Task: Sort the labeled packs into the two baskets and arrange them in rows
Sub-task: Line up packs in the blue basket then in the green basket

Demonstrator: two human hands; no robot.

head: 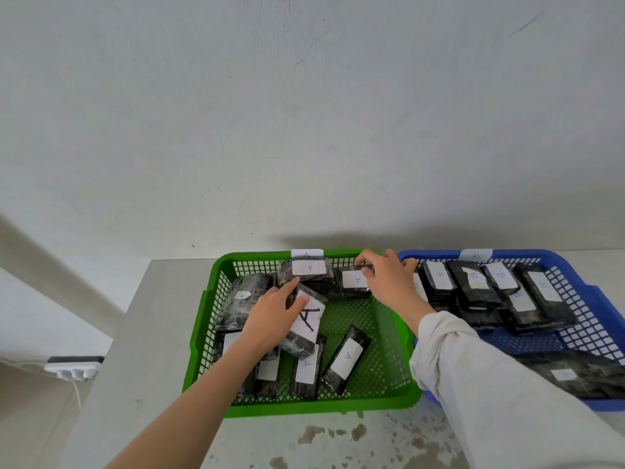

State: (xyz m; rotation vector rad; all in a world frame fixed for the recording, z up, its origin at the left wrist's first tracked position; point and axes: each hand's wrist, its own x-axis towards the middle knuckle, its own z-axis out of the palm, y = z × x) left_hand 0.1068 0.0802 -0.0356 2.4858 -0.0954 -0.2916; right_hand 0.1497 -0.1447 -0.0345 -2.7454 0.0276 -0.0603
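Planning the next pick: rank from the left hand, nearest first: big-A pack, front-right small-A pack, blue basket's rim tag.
1. big-A pack: held by the left hand, middle of the green basket.
2. front-right small-A pack: same basket, front right.
3. rim tag: far rim of the blue basket, rightmost.

Head-worn view — forward and down, close over the table (159,316); wall (304,113) beyond

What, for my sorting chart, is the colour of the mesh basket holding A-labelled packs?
Green basket, head view.

White wall (304,113), grey table (152,333) (stained front)
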